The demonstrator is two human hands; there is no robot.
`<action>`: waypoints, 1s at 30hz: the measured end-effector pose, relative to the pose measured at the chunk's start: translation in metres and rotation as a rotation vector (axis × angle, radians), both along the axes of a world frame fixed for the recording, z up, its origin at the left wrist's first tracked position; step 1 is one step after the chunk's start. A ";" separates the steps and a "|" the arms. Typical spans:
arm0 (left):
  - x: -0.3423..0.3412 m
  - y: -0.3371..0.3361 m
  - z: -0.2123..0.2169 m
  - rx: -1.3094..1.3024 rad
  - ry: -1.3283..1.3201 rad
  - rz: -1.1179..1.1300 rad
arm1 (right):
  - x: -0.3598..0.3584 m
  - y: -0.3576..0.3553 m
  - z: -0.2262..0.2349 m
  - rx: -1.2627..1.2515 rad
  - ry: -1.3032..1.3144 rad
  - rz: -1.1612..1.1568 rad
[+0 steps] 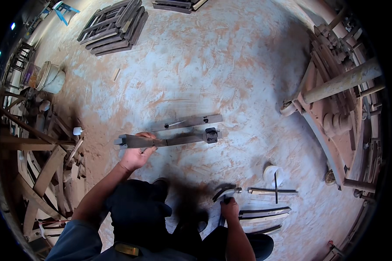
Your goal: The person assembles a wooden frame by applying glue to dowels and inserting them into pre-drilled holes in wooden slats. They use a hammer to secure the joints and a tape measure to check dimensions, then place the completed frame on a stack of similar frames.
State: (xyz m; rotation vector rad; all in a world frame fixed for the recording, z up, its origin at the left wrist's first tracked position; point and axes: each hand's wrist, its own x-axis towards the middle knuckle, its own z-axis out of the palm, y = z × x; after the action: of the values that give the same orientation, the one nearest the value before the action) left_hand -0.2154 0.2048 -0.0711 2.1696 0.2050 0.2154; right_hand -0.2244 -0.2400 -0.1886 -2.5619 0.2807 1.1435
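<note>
Over a pale floor [248, 100] smeared with brown dust, a long dark wooden piece [185, 140] was held crosswise, its broad end to the left and a dark, blocky end to the right. It was gripped near the broad end by the left hand [136, 158], whose fingers were closed about it, with fingertips seen at both its far and near edges. Whether its right end touched anything could not be told. Just beyond it, a second wooden bar [188, 123] was laid nearly parallel on the floor, marked by two dark spots.

Lower and to the right, a hammer [225, 191] with a curved claw was grasped by the right hand [230, 209], its fingers wrapped around the handle. To the right of that hand, several narrow wooden strips [265, 213] were spread on the floor, near a white container [270, 173] crossed by a thin dark rod [276, 191]. Farther off, dark wooden frames [115, 30] were stacked, and a pale bucket [53, 79] was placed at the left.
</note>
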 end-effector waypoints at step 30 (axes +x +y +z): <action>-0.007 -0.007 -0.001 -0.131 0.040 0.026 | 0.113 0.222 0.368 0.735 -0.146 0.876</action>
State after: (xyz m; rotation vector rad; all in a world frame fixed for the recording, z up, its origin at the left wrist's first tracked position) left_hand -0.2228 0.1980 -0.0723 2.0433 0.2625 0.1686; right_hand -0.1119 -0.0175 0.1797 -2.0426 -1.1730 1.0005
